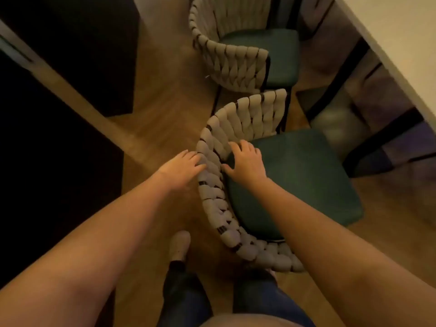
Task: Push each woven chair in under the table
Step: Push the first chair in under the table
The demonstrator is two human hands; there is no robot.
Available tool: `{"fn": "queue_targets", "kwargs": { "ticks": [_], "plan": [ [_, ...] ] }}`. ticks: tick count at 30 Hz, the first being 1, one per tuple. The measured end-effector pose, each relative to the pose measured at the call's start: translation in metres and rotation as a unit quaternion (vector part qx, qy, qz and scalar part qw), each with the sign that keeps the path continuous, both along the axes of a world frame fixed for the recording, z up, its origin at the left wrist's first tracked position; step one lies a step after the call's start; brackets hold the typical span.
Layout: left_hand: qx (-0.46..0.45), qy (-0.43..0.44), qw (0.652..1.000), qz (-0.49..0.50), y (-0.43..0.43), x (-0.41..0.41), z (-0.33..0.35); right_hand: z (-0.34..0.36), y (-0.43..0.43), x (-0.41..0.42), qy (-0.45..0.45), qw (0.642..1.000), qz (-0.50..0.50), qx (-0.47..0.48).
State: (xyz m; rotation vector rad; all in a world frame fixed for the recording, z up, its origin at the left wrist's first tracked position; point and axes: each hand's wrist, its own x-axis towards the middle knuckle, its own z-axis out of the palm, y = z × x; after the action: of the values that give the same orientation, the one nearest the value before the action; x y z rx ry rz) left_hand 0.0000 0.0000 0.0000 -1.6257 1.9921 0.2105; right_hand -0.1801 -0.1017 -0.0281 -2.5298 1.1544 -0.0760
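In the head view, seen steeply from above, the nearer woven chair (247,114) stands on the wooden floor (165,109) directly in front of the person. Its curved pale backrest is turned towards the body and its green seat cushion (302,180) faces the white bench (401,31) at the upper right. The cushion is seen whole and lies out on the floor short of the bench edge, with one front corner near a dark leg (377,149) below the top. Both bare forearms are stretched forward and down to the backrest. The left hand (182,167) is laid palm down against the outer side of the weave, its fingers (198,159) nearly straight and touching the top rim; nothing is clasped by them. The right hand (245,161) is set inside the curve, above the rear of the cushion, its fingers (236,145) spread and slightly bent against the inner face of the weave and its thumb pointing back to the rim; they rest on the weave without being wrapped round it. A second woven chair (231,64) with a like green seat stands further off, its open side towards the bench, one end of its backrest just beside an end of the nearer backrest. How far it sits beneath the bench cannot be told. A pale shoe (180,245) and dark trousers (184,296) are seen below the arms.
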Motion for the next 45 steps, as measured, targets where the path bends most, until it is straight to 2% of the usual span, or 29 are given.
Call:
{"fn": "queue_targets", "kwargs": {
  "ticks": [4,8,12,19,22,24,27,30,32,39,45],
  "plan": [
    [0.026,0.003,0.997,-0.078,-0.016,0.032,-0.022,-0.018,0.007,0.023,0.049,0.99,-0.122,0.041],
    [0.056,0.02,0.982,-0.182,-0.024,0.054,-0.041,-0.039,0.037,0.038,0.043,0.965,-0.242,0.088],
    [0.072,0.007,0.962,-0.265,-0.035,0.061,-0.051,-0.059,0.083,0.03,0.061,0.944,-0.306,0.109],
    [0.067,-0.017,0.95,-0.305,-0.061,0.053,-0.072,-0.088,0.14,0.009,0.064,0.891,-0.398,0.211],
    [0.081,-0.023,0.942,-0.324,-0.07,0.045,-0.081,-0.085,0.148,0.017,0.041,0.877,-0.411,0.245],
    [0.097,-0.015,0.938,-0.333,-0.078,0.043,-0.088,-0.08,0.154,0.028,0.026,0.886,-0.395,0.243],
    [0.132,0.0,0.923,-0.362,-0.097,0.046,-0.095,-0.078,0.158,0.047,0.068,0.906,-0.361,0.212],
    [0.152,0.005,0.892,-0.425,-0.121,0.048,-0.1,-0.082,0.15,0.05,0.085,0.895,-0.389,0.2],
    [0.166,0.023,0.883,-0.439,-0.126,0.049,-0.102,-0.084,0.148,0.048,0.101,0.907,-0.367,0.18],
    [0.142,0.099,0.881,-0.44,-0.135,0.052,-0.114,-0.089,0.143,0.045,0.12,0.911,-0.368,0.139],
    [0.13,0.107,0.887,-0.431,-0.164,0.026,-0.115,-0.093,0.112,0.019,0.141,0.908,-0.37,0.139]
  ]
}}
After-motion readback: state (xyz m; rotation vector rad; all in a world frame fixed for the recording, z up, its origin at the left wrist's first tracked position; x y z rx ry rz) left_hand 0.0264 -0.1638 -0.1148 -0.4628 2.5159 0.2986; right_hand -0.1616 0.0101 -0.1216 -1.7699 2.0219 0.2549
